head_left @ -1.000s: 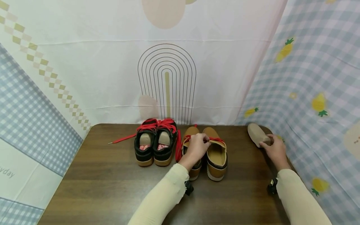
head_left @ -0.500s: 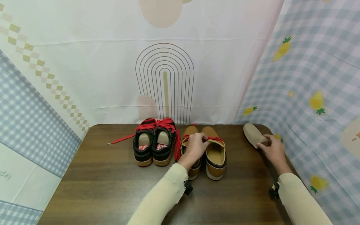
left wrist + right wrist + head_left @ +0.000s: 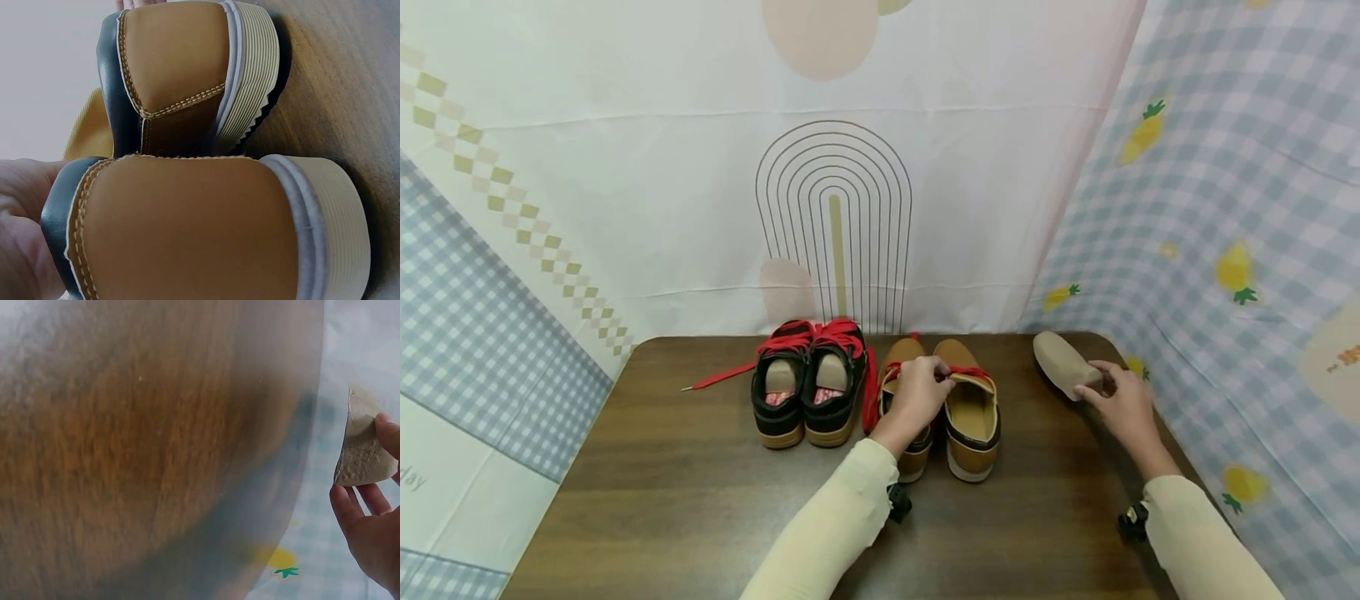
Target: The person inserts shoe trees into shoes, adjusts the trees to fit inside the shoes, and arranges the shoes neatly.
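Note:
Two tan shoes with red laces stand heels toward me in the middle: a left one [image 3: 915, 461] and a right one [image 3: 973, 454]. My left hand [image 3: 912, 398] reaches over the left tan shoe. Its curled finger and thumb seem to pinch the right tan shoe's tongue [image 3: 972, 382]; the exact contact is hidden. In the left wrist view, the left tan shoe [image 3: 187, 231] fills the foreground beside my palm. My right hand [image 3: 1123, 408] grips the narrow end of a beige, toe-shaped shoe tree [image 3: 1063, 365], held at the table's far right corner; the right wrist view shows its rough hollow end.
Two black shoes [image 3: 778, 421] with red laces stand just left, beige shoe trees [image 3: 830, 372] inside them. One loose lace [image 3: 722, 379] stretches left across the brown table [image 3: 700, 517]. Patterned cloths [image 3: 1000, 208] hang behind and at both sides.
My right hand has carried the shoe tree leftward, a little closer to the tan shoes. My left hand keeps its place at the tan shoes. The head view has shifted slightly.

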The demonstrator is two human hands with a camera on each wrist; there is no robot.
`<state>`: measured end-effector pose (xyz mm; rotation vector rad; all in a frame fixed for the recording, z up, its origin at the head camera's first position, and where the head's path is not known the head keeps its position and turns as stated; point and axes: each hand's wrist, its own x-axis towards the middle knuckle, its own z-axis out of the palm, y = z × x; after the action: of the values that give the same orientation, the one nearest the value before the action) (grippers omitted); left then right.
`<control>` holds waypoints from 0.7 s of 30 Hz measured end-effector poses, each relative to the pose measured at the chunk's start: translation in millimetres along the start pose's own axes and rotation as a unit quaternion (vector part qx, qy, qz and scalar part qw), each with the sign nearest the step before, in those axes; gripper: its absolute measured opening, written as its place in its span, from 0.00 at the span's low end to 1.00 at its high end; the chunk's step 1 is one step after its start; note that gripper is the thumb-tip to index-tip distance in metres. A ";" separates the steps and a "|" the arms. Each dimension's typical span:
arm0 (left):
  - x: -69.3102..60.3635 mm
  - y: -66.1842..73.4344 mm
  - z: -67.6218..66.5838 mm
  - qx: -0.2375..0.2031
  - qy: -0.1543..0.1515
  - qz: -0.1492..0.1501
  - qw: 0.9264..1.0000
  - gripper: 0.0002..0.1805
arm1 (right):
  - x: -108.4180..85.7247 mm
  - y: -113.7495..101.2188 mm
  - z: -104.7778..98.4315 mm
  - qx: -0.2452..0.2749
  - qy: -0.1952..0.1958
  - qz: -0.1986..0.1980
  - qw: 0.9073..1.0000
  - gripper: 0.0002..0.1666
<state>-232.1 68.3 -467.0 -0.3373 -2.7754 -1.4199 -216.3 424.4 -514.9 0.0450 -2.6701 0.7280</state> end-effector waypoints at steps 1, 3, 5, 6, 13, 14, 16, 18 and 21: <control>0.2 -0.5 0.2 0.001 0.000 -0.001 1.000 0.03 | -1.0 -2.1 -0.1 -0.001 -0.002 -0.002 1.000 0.32; 0.5 -1.1 0.7 0.004 0.000 -0.002 1.000 0.03 | -3.1 -5.8 -0.4 -0.004 -0.006 -0.001 1.000 0.32; 0.8 -1.5 1.1 0.007 -0.001 -0.002 1.000 0.03 | -4.5 -9.1 -1.1 -0.005 -0.011 0.002 1.000 0.32; 1.1 -1.7 1.1 0.007 0.000 -0.002 1.000 0.03 | -5.2 -11.1 -1.7 -0.004 -0.014 0.004 1.000 0.32; 1.4 -1.5 -0.5 0.003 0.002 0.003 1.000 0.03 | -8.2 -26.2 -6.4 0.005 -0.029 -0.001 1.000 0.32; 1.7 -1.5 -0.4 0.003 0.002 0.004 1.000 0.03 | -8.4 -28.3 -7.0 0.006 -0.029 -0.005 1.000 0.32; 1.8 -1.4 -0.5 0.003 0.001 0.004 1.000 0.03 | -8.7 -31.7 -8.2 0.008 -0.028 -0.010 1.000 0.32; 1.8 -1.4 -0.8 0.003 0.001 0.004 1.000 0.03 | -8.5 -34.8 -9.5 0.007 -0.027 -0.017 0.999 0.31; 1.4 -1.1 -1.0 0.002 0.000 0.004 1.000 0.03 | -8.0 -38.3 -11.9 0.004 -0.027 -0.025 0.999 0.31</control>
<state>-233.7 67.1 -467.1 -0.3482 -2.7732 -1.4114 -199.9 396.6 -489.7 0.1356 -2.7071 0.7329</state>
